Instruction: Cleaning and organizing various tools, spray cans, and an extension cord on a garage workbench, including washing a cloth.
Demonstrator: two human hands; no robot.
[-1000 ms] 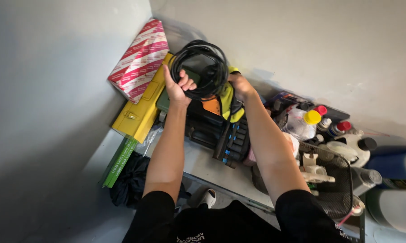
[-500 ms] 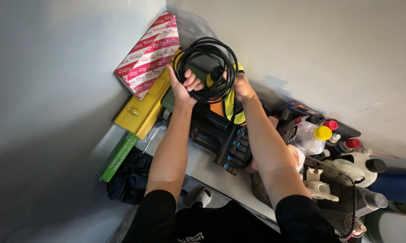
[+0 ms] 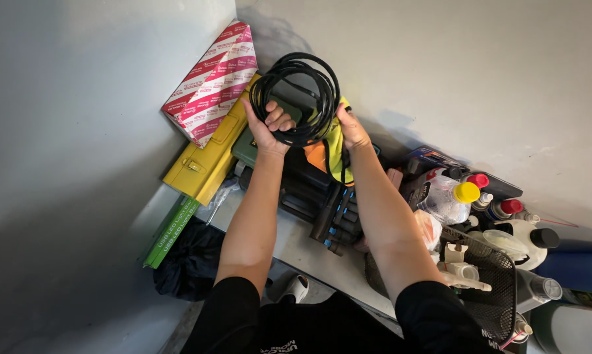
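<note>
Coil of black cable (image 3: 296,98) held up in the corner, above a pile of tool cases on the desk (image 3: 296,239) and just right of a red-and-white striped box (image 3: 210,82). Left hand (image 3: 268,128) wrapped around the lower left of the loops, fingers curled over the bundle; right hand (image 3: 351,128) against the right side, thumb hooked round the strands, closure of the other fingers hard to tell. Probably light, limp and springy: loops likely to sag or spill open if gripped on one strand only. Best taken across all turns together, at two opposite sides. Yellow case (image 3: 204,160) below, bottles (image 3: 466,196) well to the right.
</note>
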